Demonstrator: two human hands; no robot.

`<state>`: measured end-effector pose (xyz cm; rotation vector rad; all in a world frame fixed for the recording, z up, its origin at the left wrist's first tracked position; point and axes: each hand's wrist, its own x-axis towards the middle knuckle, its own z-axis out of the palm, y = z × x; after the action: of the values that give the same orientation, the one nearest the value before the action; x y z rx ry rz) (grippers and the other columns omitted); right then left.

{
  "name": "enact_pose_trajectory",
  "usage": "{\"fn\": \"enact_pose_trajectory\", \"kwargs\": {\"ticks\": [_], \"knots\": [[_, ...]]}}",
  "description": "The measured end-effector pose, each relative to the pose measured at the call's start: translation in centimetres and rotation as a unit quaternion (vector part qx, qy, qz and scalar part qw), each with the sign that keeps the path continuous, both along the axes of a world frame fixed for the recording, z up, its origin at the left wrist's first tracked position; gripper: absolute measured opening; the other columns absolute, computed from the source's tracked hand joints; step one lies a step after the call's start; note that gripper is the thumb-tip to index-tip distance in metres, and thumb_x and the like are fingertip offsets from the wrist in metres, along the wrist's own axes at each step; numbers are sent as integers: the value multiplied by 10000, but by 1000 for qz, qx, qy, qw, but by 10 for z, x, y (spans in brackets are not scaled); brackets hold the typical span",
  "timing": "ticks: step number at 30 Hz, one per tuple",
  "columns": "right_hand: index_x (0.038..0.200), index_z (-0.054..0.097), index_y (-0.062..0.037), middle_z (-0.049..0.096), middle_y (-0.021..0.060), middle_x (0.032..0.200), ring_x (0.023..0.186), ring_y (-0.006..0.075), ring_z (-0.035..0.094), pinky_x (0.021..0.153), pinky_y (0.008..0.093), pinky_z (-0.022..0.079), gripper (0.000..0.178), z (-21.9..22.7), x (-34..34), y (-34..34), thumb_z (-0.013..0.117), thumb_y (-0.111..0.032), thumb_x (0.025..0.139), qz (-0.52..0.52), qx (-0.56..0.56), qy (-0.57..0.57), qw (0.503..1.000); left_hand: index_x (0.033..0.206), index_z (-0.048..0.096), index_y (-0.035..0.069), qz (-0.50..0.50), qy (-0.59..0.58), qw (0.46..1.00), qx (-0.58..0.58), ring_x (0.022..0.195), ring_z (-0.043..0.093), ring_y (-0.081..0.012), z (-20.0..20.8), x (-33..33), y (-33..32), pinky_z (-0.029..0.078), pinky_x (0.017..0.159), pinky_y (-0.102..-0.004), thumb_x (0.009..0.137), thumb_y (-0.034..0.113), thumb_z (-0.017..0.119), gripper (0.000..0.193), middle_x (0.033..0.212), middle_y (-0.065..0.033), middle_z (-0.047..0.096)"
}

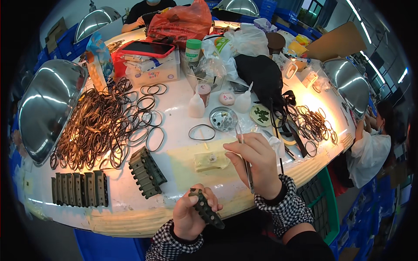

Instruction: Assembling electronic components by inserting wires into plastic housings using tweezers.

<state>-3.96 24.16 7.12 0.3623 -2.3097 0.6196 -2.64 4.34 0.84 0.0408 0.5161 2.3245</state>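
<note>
My left hand [188, 216] grips a dark green ribbed plastic strip with round holes [205, 209], tilted down to the right over the table's near edge. In my right hand [261, 163] is a pair of metal tweezers [249, 173], held upright between thumb and fingers, with their tips hidden or too fine to make out. Just left of the tweezers lies a yellowish block [210, 161] with a small pale piece on top. A round metal dish [223, 118] with small dark bits stands beyond, beside a lid of green pieces [261, 115].
Several similar green strips stand in rows [80, 189] and another group [146, 172] at the left. Black rubber bands [100, 126] pile behind them. Two white squeeze bottles [197, 106], a black bag [261, 76] and metal lamp shades [52, 108] surround the work area. Co-workers sit nearby.
</note>
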Motion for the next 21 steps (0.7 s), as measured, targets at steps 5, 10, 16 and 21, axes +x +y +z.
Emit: {"fn": "enact_pose_trajectory", "kwargs": {"ticks": [5, 10, 16, 21], "knots": [[912, 651, -36, 589, 97, 792, 801, 291, 582, 676, 362, 484, 183, -8, -2, 2, 715, -6, 743, -23, -11, 8, 1000, 864, 477, 93, -5, 2, 1000, 3, 763, 545, -205, -1, -3, 1, 466, 829, -396, 819, 279, 544, 202, 785, -93, 544], [915, 654, -32, 587, 99, 788, 794, 288, 574, 669, 364, 476, 180, -11, -2, 3, 714, -17, 746, -29, -11, -7, 1000, 847, 462, 97, 2, -2, 1000, -11, 751, 532, -204, 2, -3, 1, 475, 802, -384, 817, 284, 538, 204, 779, -76, 521], [890, 656, -47, 589, 85, 789, 803, 273, 578, 665, 350, 482, 205, -12, -6, -9, 758, -74, 715, 3, -8, -23, 1000, 827, 456, 97, 12, -16, 999, -26, 727, 510, -203, 5, -4, 5, 494, 752, -365, 804, 300, 545, 224, 756, -47, 474], [840, 644, -66, 565, 65, 751, 795, 260, 576, 648, 341, 474, 162, -19, -15, -16, 748, -62, 716, 40, -6, -31, 999, 844, 480, 91, 19, -26, 999, -19, 727, 511, -204, 7, -4, 5, 502, 746, -361, 815, 297, 542, 217, 758, -50, 477]]}}
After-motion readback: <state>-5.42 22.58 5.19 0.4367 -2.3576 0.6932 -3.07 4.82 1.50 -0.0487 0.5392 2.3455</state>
